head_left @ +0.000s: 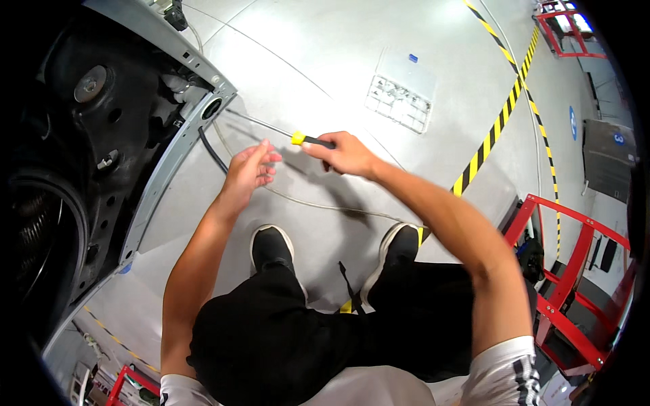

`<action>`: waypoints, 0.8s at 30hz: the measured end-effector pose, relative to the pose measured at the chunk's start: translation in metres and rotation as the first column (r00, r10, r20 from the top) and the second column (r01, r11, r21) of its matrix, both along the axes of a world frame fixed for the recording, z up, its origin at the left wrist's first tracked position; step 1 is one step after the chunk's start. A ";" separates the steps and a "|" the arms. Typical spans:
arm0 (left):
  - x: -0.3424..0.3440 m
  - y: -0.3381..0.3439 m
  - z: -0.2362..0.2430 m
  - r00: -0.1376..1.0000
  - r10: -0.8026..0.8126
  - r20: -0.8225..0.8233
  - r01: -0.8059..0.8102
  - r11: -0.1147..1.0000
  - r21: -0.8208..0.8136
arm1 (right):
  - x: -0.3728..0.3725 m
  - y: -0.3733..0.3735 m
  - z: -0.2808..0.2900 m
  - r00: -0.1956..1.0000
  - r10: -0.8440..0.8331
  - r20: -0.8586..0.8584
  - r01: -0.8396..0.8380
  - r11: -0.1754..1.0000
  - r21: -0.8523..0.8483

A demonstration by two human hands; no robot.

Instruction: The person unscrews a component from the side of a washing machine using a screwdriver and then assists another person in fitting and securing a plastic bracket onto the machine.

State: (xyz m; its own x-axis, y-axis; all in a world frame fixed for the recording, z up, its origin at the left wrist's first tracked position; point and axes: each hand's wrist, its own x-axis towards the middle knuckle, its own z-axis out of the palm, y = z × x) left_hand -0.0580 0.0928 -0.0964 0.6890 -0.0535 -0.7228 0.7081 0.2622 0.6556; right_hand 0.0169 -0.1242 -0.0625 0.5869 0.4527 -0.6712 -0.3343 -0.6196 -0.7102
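My right hand [349, 154] is closed around the black grip of a screwdriver [298, 138] with a yellow collar. Its long thin metal shaft points left, toward the corner of a large grey metal-framed housing [203, 108]. The tip appears close to that corner, but contact is hard to make out. Just below the shaft is my left hand [244, 177], its fingers loosely curled and apart, holding nothing. Black inner parts, a round disc [91, 84] and a ribbed hose-like piece [34, 233] show inside the housing.
A clear compartment box [399, 103] with small parts lies on the pale floor, its lid open. Cables [318, 204] cross the floor near my shoes [274, 247]. Yellow-black tape [494, 132] runs at the right, near a red metal frame [569, 264].
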 end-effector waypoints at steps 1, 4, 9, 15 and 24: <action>-0.006 -0.004 -0.001 0.999 -0.043 0.010 0.043 0.999 -0.024 | 0.011 -0.017 0.011 0.983 0.147 0.111 -0.138 0.987 -0.083; -0.016 -0.013 0.003 0.972 -0.236 0.001 0.236 0.971 0.031 | 0.038 -0.085 0.033 0.920 0.237 0.312 -0.171 0.959 -0.224; -0.023 -0.012 -0.003 0.926 -0.376 0.036 0.368 0.920 0.134 | 0.043 -0.201 0.061 0.913 -0.139 0.383 0.297 0.870 -0.393; -0.011 -0.014 0.003 0.921 -0.386 -0.050 0.388 0.899 0.203 | -0.026 -0.312 -0.014 0.786 -0.143 0.601 0.557 0.586 -0.588; 0.017 -0.026 0.007 0.838 -0.527 -0.145 0.544 0.778 0.315 | -0.056 -0.312 -0.050 0.936 -0.105 0.335 0.341 0.502 -0.795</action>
State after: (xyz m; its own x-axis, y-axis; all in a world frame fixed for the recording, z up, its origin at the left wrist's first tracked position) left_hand -0.0412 0.0673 -0.0891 0.5865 -0.1569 -0.7946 0.7007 -0.3938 0.5950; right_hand -0.0395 -0.4361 -0.1123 0.7607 -0.4105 -0.5028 -0.4640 -0.8856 0.0210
